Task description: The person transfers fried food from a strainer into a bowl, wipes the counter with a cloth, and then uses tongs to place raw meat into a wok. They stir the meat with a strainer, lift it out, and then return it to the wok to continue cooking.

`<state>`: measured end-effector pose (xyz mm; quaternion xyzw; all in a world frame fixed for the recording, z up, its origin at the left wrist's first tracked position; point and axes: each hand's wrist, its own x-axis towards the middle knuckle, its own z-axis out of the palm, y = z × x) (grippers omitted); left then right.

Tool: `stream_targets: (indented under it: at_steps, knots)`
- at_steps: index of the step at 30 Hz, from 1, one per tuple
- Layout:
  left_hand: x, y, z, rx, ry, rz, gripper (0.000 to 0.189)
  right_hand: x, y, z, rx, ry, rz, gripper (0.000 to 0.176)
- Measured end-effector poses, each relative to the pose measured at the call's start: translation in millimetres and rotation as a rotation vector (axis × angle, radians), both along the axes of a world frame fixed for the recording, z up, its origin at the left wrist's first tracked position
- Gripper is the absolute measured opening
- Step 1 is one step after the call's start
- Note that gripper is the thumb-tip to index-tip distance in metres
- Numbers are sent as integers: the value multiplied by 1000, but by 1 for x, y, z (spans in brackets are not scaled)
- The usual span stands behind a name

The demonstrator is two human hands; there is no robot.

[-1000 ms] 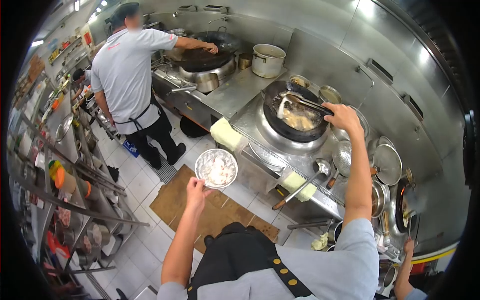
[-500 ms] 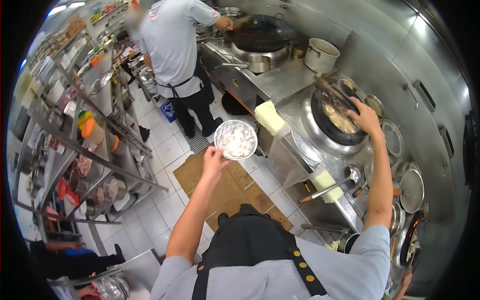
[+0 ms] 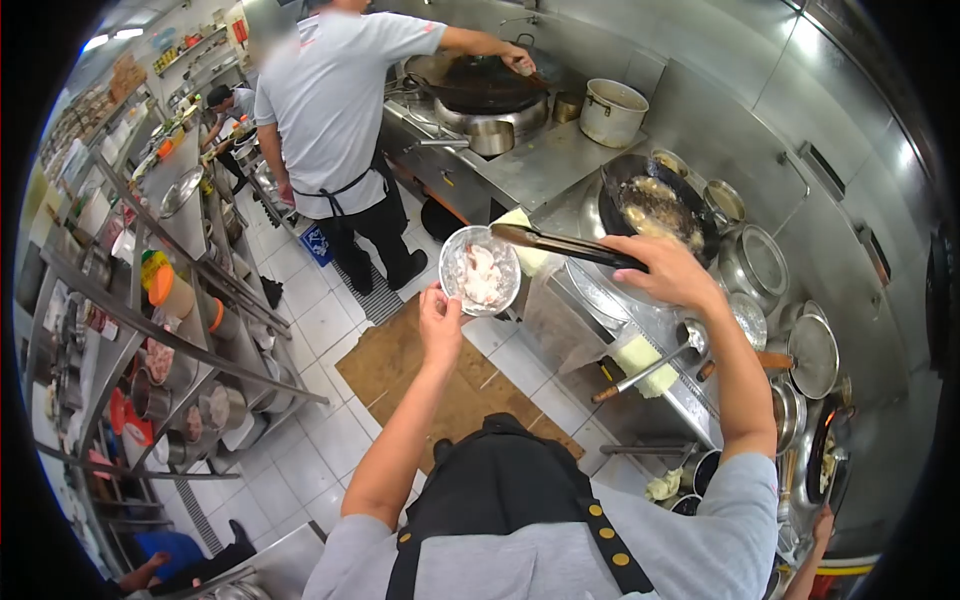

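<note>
Left hand (image 3: 439,324): fingers partly hidden behind bowl (image 3: 457,257). Co-worker (image 3: 325,110): head partly cut off.

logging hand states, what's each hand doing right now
Left hand: closed on the edge of a metal bowl holding white-coated pieces.
Right hand: closed around metal tongs.

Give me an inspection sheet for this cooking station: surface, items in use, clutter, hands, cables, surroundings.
Surface: steel counter beside a dark wok with food in liquid.
Items in use: bowl with pale, white-coated pieces; tongs, tips at the bowl's rim in this view, contact unclear.
Clutter: ladle lying across a folded cloth at the counter's edge.
Hands: left hand grips the bowl's rim; right hand holds the tongs.
Cables: nothing seen.
Surroundings: co-worker at another wok; brown mat on white floor tiles.
</note>
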<state>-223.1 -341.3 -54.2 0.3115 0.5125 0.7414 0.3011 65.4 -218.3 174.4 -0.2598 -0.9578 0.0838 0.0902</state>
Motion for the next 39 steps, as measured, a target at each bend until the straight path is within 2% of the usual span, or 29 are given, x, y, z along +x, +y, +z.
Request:
stream_targets:
  at_steps: [2,4,8,10,11,13,14,16,17,19,20,22,25,31,33,34,36,38,39]
  knots:
    - [-1,3,-8,-57,-56,-31,15,5,-9,11,11,36,-18,45]
    - [1,10,-13,-91,-253,-105,15,11,-19,16,-4,74,-42,45]
    - [26,14,3,-97,-145,-75,17,18,-27,-6,65,-205,-207,51]
    - [35,18,4,-30,346,56,19,18,-24,-19,75,-240,-204,50]
    - [40,17,11,-25,349,43,19,19,-19,-26,94,-224,-190,49]
    - [48,12,31,-4,553,121,20,25,-14,-28,116,-204,-184,48]
    - [47,17,21,0,554,120,20,27,-14,-23,108,-200,-180,47]
    - [39,31,-11,-34,375,98,20,30,-16,-9,105,-199,-161,46]
    - [40,30,-7,-35,372,109,20,32,-22,0,83,-178,-185,46]
    - [42,29,0,-79,115,5,19,37,-26,6,69,-123,-209,46]
    - [42,31,-2,-79,114,12,19,40,-26,2,70,-123,-201,46]
    - [43,39,-7,-27,-114,-103,19,44,-22,-12,24,17,-175,46]
    - [47,50,-27,-117,-155,-123,15,47,-18,-24,13,30,-181,47]
    - [54,49,-16,-184,-339,-167,15,53,-10,-26,-36,37,-184,48]
    - [57,50,-18,-216,-386,-156,15,59,-5,-26,-72,197,-156,49]
    - [58,51,-18,-219,-380,-160,15,63,-4,-22,-73,196,-153,49]
    - [59,59,-23,-223,-375,-164,14,69,-3,-7,-240,351,-256,48]
    - [64,74,-21,-213,-397,-210,14,73,5,-7,-192,337,-261,49]
    - [67,81,-18,-210,-401,-214,14,73,6,-8,-122,188,-257,49]
